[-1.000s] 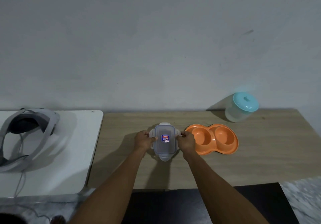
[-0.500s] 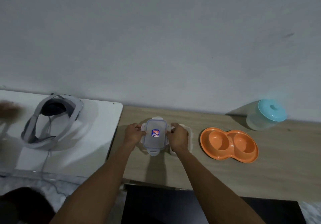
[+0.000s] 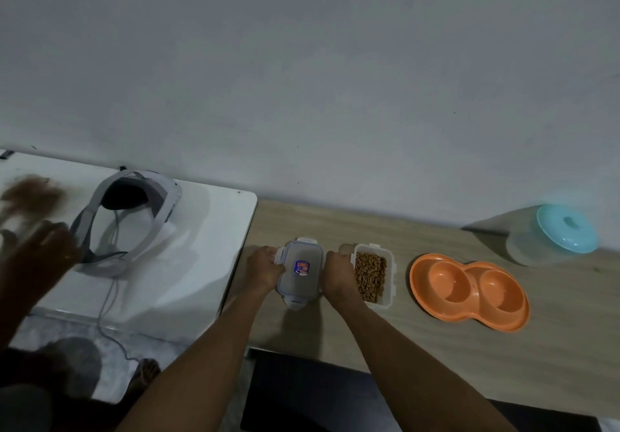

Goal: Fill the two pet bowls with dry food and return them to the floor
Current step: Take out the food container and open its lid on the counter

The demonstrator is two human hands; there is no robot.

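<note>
A clear rectangular lid [image 3: 299, 272] with a blue-red sticker is held by both hands near the wooden table's left end: my left hand [image 3: 265, 265] grips its left edge, my right hand [image 3: 338, 275] its right edge. Just right of my right hand sits the open clear container [image 3: 389, 280], filled with brown dry food [image 3: 369, 275]. Further right lies the orange double pet bowl [image 3: 468, 290], both hollows bare.
A clear jar with a teal lid [image 3: 553, 235] stands at the back right by the wall. A grey headset [image 3: 127, 222] with a cable lies on the white table [image 3: 208, 230] to the left. Another person's blurred hand [image 3: 43, 247] moves at the far left.
The lid has come off the container and moved left in both hands, uncovering the dry food. The camera has swung left. Another person's hand has come in at the left.
</note>
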